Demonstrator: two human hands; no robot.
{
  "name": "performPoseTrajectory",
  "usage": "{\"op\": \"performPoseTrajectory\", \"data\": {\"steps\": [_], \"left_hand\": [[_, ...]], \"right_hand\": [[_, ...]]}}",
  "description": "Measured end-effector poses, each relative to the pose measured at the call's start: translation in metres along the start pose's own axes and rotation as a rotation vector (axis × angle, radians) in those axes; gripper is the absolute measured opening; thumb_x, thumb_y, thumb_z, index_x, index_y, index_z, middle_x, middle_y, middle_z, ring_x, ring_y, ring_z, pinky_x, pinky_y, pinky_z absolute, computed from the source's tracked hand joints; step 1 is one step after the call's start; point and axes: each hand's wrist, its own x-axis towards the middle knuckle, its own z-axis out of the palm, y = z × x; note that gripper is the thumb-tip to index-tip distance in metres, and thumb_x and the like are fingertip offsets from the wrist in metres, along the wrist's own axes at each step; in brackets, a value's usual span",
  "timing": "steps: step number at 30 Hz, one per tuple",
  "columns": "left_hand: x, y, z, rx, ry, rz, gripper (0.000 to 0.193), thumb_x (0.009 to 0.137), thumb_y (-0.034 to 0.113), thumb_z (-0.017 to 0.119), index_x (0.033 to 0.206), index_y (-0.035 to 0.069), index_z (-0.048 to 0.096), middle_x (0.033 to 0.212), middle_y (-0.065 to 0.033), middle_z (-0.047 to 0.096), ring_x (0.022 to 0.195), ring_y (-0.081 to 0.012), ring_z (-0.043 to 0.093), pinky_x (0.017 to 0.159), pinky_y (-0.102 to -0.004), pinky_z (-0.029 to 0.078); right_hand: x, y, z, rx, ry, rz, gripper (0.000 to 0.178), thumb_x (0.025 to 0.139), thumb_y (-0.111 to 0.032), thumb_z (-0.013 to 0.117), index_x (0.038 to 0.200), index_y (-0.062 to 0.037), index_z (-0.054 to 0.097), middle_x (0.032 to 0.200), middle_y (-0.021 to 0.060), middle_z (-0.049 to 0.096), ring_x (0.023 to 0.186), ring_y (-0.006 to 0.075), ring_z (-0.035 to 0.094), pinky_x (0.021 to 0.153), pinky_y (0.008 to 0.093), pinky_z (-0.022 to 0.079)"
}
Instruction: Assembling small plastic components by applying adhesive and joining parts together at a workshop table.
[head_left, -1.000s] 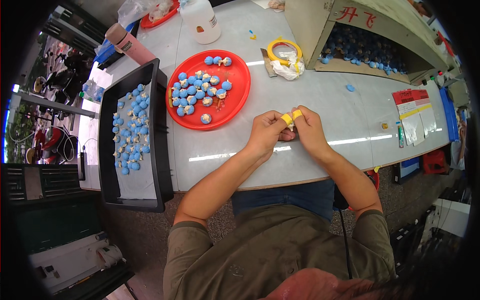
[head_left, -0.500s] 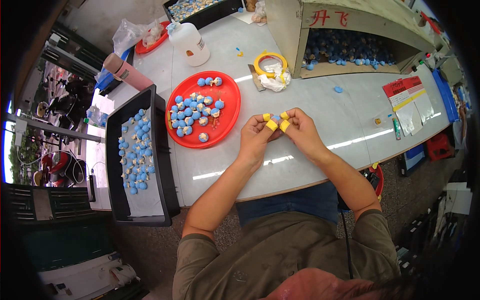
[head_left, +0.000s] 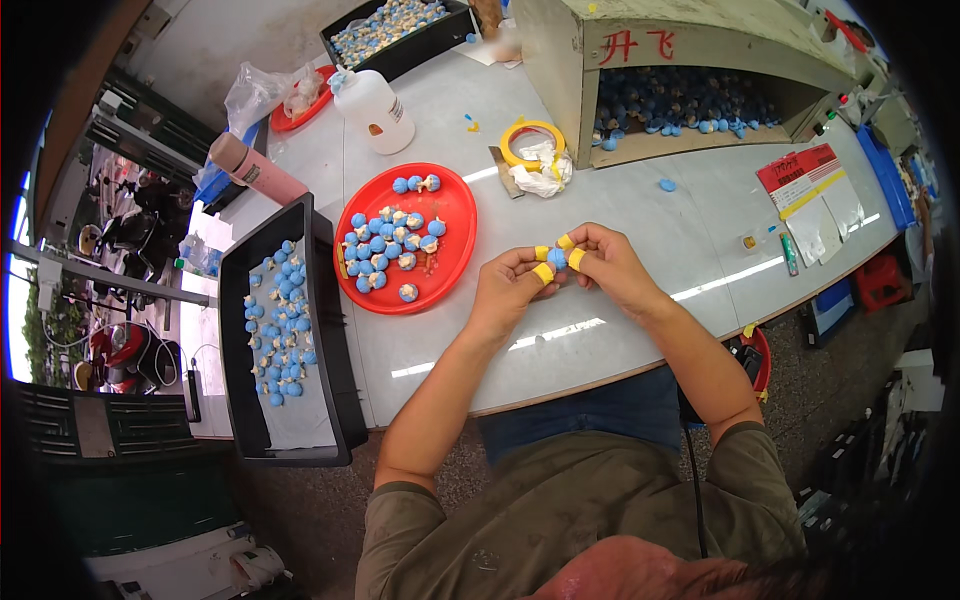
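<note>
A small blue ball-shaped piece (head_left: 557, 258) is pinched between the fingertips of both hands above the table's front part. My left hand (head_left: 508, 287) grips it from the left, my right hand (head_left: 617, 268) from the right; yellow tape wraps thumb and forefinger of each. Left of my hands, a red round plate (head_left: 440, 275) carries several blue balls with cream-coloured bits (head_left: 384, 240). Beyond it on the left, a black tray (head_left: 338, 340) lined with white sheet holds many more such balls (head_left: 285, 320).
A white bottle (head_left: 372, 112) and pink flask (head_left: 258, 170) stand behind the plate. Yellow tape roll (head_left: 533, 134) and crumpled tissue (head_left: 543, 172) lie mid-table. An open-fronted box (head_left: 590, 60) of blue pieces stands at the back right, red-and-white papers (head_left: 803, 180) at right, another black tray (head_left: 400, 60) far back.
The blue ball shows more plainly between my fingertips as my fingers shift around it. The whole view has tilted slightly, so the table things sit a little lower.
</note>
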Motion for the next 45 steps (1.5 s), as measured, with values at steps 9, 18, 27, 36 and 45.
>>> {"op": "performPoseTrajectory", "data": {"steps": [9, 18, 27, 36, 45], "left_hand": [[-0.001, -0.002, -0.002, 0.014, 0.022, -0.015, 0.023, 0.088, 0.000, 0.058, 0.109, -0.009, 0.056, 0.102, -0.0162, 0.065, 0.089, -0.0206, 0.068, 0.078, -0.0276, 0.057], [0.000, -0.011, 0.005, 0.064, 0.072, 0.065, 0.019, 0.089, 0.000, 0.058, 0.105, -0.011, 0.056, 0.096, -0.0161, 0.066, 0.082, -0.0180, 0.069, 0.074, -0.0258, 0.057], [-0.001, -0.017, 0.008, 0.092, 0.119, 0.107, 0.018, 0.091, 0.001, 0.058, 0.103, -0.011, 0.055, 0.094, -0.0154, 0.066, 0.082, -0.0166, 0.068, 0.074, -0.0240, 0.056], [0.004, -0.011, 0.007, 0.091, 0.101, 0.075, 0.023, 0.090, 0.001, 0.055, 0.108, -0.012, 0.055, 0.098, -0.0162, 0.065, 0.085, -0.0189, 0.069, 0.076, -0.0255, 0.057], [0.004, -0.018, 0.004, 0.108, 0.068, 0.099, 0.020, 0.091, 0.000, 0.057, 0.106, -0.013, 0.055, 0.099, -0.0163, 0.064, 0.085, -0.0170, 0.067, 0.076, -0.0245, 0.057]], "right_hand": [[-0.002, -0.004, 0.001, -0.113, -0.070, -0.012, 0.018, 0.086, -0.006, 0.059, 0.103, 0.0025, 0.058, 0.080, 0.0016, 0.060, 0.064, 0.0023, 0.053, 0.055, 0.0185, 0.041], [0.001, 0.003, 0.000, -0.156, -0.103, -0.031, 0.011, 0.088, -0.003, 0.058, 0.098, 0.0018, 0.057, 0.078, 0.0017, 0.061, 0.062, 0.0018, 0.051, 0.053, 0.0188, 0.039], [0.002, 0.007, 0.001, -0.166, -0.096, -0.039, 0.011, 0.088, -0.004, 0.058, 0.097, 0.0016, 0.057, 0.075, 0.0004, 0.059, 0.061, 0.0025, 0.050, 0.053, 0.0197, 0.039], [0.003, 0.005, 0.002, -0.157, -0.020, 0.013, 0.016, 0.090, -0.006, 0.056, 0.103, 0.0015, 0.059, 0.072, 0.0004, 0.059, 0.060, 0.0041, 0.052, 0.053, 0.0206, 0.042], [0.007, 0.015, -0.004, -0.191, -0.073, -0.007, 0.015, 0.087, -0.001, 0.055, 0.102, 0.0025, 0.058, 0.072, 0.0017, 0.060, 0.060, 0.0042, 0.052, 0.053, 0.0202, 0.042]]}}
